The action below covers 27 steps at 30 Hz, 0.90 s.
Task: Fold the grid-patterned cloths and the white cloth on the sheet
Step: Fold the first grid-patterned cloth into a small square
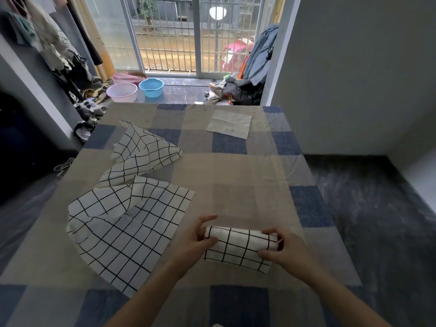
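While both hands are pinching the small grid cloth [238, 247], left hand [195, 241] and right hand [285, 253] are holding opposite ends of its left-right long axis.

Dim, soft daylight from the barred window [188, 36], wide-angle bending, perhaps slight blur.
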Tool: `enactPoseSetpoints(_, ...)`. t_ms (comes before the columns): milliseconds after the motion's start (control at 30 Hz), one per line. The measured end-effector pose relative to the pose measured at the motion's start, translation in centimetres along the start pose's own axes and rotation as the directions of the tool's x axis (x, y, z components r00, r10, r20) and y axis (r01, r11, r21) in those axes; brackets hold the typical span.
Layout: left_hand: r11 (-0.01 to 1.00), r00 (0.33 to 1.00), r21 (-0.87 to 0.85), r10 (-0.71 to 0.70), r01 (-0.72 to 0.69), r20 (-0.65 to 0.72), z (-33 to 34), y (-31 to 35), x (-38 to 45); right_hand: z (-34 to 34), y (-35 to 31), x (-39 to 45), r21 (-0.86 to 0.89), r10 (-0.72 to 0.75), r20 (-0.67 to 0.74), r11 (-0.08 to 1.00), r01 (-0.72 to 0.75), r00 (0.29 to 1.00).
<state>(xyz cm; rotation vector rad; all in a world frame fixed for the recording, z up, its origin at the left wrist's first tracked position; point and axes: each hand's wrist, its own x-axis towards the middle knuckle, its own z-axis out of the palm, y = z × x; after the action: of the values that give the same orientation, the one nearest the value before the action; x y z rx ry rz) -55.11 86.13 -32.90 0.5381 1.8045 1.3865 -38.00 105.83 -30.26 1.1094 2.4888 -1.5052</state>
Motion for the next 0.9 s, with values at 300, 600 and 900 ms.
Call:
enactPoseSetpoints(300,0.982,0.993,0.186,-0.050,0.029,0.111,-1.2,-1.6,0.3,-0.2,2.2,0.5,-0.199,-0.094,0.079,0.974,0.108,0.992)
enactPoseSetpoints(600,0.945,0.991,0.303,-0.136,0.123,0.022,0.7,-1.4,2.7,-0.2,3.1,2.4,0.318,0.234,0.175,0.906,-0.280,0.956)
enactPoseSetpoints(900,0.960,0.961,0.141,-0.216,0.241,-0.173,2.0,-1.1,8.8,0.1,4.5,9.8,0.223,0.277,-0.117,0.943,-0.247,0.954)
